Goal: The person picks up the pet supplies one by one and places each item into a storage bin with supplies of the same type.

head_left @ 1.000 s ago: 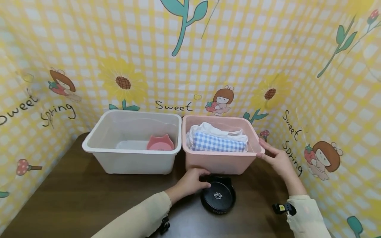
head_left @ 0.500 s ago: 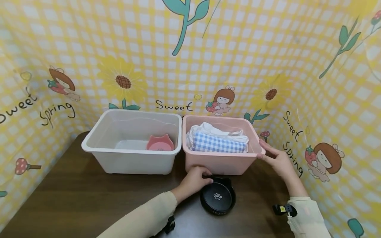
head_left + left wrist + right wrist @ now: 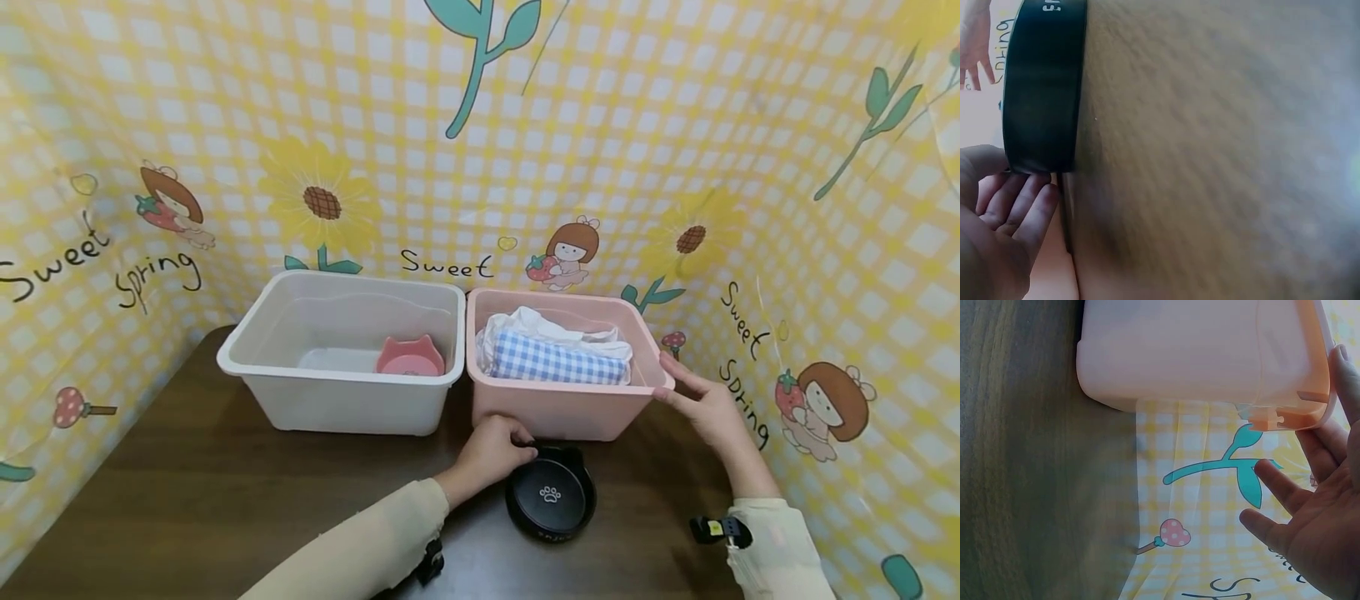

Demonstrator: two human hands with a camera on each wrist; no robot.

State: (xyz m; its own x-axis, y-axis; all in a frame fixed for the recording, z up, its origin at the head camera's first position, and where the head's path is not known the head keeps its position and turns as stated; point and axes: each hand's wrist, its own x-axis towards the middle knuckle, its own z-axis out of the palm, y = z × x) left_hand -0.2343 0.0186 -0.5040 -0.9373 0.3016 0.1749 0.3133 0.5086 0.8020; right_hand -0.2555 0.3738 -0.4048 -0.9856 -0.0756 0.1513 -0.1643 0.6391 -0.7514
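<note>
The left hand has its gap narrowed on the black bowl, thumb and fingers pinching its far-left edge. The right hand is spread, thumb and forefinger resting against the near-right corner of the pink bin and the other fingers clear of it.

The step in hand looks like taking hold of the bowl while the bin is steadied. To judge by that grip, a next move would call for a firmer pinch, since only one edge is held and the far side could tip or drag, and for keeping the bowl off the bin's front wall.

Counting from the largest down: one checked backdrop rises at the far side and along both sides; before it lies one brown table. On it stand two bins side by side, the white bin at left and the pink one at right. Inside the pink bin is one bundle of cloth, blue check and white; how many pieces, I cannot tell. There are two bowls: the black one on the table, just near of the pink bin, and the pink bowl in the right part of the white bin.
</note>
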